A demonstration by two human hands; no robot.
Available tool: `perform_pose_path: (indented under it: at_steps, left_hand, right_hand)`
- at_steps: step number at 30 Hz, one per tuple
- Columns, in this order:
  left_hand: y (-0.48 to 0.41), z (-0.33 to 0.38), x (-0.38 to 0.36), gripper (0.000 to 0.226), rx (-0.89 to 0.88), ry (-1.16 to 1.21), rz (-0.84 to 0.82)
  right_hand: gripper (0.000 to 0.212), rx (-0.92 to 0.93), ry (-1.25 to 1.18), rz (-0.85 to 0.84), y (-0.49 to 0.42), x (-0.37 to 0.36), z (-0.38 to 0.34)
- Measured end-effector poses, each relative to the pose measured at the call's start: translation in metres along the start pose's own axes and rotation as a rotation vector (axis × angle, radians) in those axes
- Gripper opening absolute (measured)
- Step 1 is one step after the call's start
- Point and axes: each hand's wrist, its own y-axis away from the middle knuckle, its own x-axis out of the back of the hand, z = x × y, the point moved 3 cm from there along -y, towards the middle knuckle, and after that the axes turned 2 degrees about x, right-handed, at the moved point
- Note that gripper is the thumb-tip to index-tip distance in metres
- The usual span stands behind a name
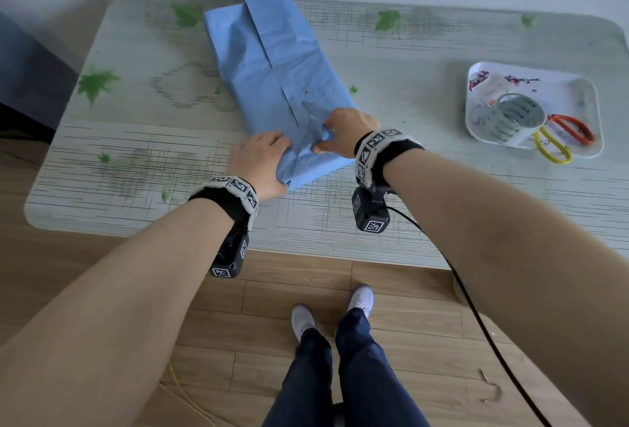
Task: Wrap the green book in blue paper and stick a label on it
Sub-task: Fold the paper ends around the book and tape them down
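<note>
I see the blue paper (272, 79) lying as one long bundle on the table (391, 188), a little left of the middle; its long axis runs from the far edge, near the wall, down and slightly rightward to the near end between my hands. The green book is not visible; the paper covers it completely, so I cannot tell exactly where it sits inside. A seam where one flap overlaps the other runs lengthwise along the top of the bundle; the far end of the upper flap sticks out past the lower layer, close to the table's back edge.

My left hand (262, 162) is clenched around the near left corner, fingers bunching the paper; my right hand (347, 130) presses on the near end from the right, thumb and fingers pinching a crumpled fold between them. The two hands are just beside each other, with gathered paper between them.

Left of the bundle the tabletop is bare out to its rounded edge; in front of it a wide bare strip runs to the near edge. To the right there is open surface as far as a white tray (585, 93), well apart from the paper, holding a tape roll (514, 113) and scissors (571, 127) whose yellow and orange handles reach the tray's near rim.
</note>
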Motion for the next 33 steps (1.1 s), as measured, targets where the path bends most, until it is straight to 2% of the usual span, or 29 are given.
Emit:
perform_pose_path:
  at_steps: [8, 14, 18, 22, 25, 29, 33]
  left_hand:
    - [-0.004, 0.044, 0.008, 0.069, -0.071, -0.079, 0.021]
    - [-0.013, 0.032, 0.002, 0.080, -0.073, 0.146, -0.255]
    - [-0.002, 0.053, -0.011, 0.069, -0.008, 0.115, -0.220]
    - [-0.005, 0.060, 0.000, 0.057, 0.034, 0.056, -0.110]
    - [-0.011, 0.062, 0.005, 0.046, 0.047, 0.011, -0.074]
    - [-0.016, 0.077, 0.003, 0.046, 0.090, -0.001, -0.161]
    - [-0.019, 0.091, 0.006, 0.045, 0.105, -0.024, -0.201]
  right_hand:
    - [0.040, -0.118, -0.032, 0.035, 0.035, 0.011, 0.027]
    - [0.047, -0.127, -0.017, 0.008, 0.044, -0.010, 0.029]
    - [0.049, -0.114, -0.019, -0.011, 0.053, -0.032, 0.025]
    - [0.049, -0.147, -0.069, 0.129, 0.057, -0.027, 0.022]
    - [0.041, -0.182, -0.213, 0.188, 0.057, -0.019, 0.028]
    - [0.019, -0.255, -0.427, 0.327, 0.074, -0.017, 0.059]
    - [0.031, -0.324, -0.372, 0.469, 0.104, -0.019, 0.087]
